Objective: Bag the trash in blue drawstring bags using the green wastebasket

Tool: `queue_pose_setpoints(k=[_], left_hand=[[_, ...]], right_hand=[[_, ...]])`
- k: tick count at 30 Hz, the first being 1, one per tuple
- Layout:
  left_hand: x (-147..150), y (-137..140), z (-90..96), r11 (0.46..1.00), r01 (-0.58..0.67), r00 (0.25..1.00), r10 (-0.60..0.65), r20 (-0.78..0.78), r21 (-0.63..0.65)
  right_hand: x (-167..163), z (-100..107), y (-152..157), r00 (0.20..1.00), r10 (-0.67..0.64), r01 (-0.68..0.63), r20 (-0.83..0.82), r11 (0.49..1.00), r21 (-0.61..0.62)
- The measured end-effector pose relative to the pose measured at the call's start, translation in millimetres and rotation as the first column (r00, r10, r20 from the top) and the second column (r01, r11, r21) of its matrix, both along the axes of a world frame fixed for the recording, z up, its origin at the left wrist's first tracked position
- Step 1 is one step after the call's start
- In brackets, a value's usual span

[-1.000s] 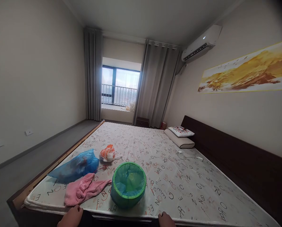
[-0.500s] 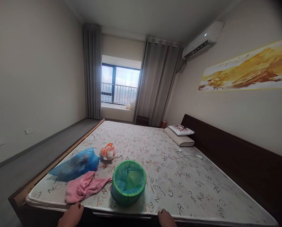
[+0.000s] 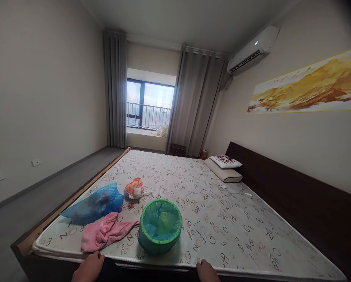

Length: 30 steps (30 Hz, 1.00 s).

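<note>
Left hand [image 3: 89, 267]: fingers curled at the near edge of the mattress [image 3: 237, 231], just below the pink cloth [image 3: 99, 234]; palm side hidden, so whether it grips anything cannot be told. Right hand [image 3: 207, 271]: also curled at this edge, well apart from the left; its grip cannot be read either. Between them, a little farther in, a green bin [image 3: 160, 240] stands upright on the mattress, with a translucent liner [image 3: 159, 224] inside. The cloth lies crumpled left of the bin, one end reaching its side. Beyond the cloth: a blue plastic bag [image 3: 102, 200], with an orange-and-white bag [image 3: 134, 188] beside it. Farther right, a white pillow [image 3: 225, 161] rests on a beige cushion [image 3: 225, 173] near the dark headboard [image 3: 281, 180].
</note>
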<state>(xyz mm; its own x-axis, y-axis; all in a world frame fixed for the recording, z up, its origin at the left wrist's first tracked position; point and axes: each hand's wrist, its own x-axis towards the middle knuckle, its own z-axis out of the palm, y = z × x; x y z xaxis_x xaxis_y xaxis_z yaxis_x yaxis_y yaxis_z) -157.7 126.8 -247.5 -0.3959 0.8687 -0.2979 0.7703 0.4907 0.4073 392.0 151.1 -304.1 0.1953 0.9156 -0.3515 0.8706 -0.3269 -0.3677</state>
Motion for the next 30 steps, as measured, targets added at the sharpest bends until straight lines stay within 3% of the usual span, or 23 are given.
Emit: queue_pose_setpoints(k=[30], left_hand=[[0.1, -0.6, -1.7, 1.0, 0.016, 1.0, -0.016, 0.004, 0.008]], right_hand=[[-0.6, 3.6, -2.6, 1.0, 0.017, -0.017, -0.019, 1.0, 0.004]])
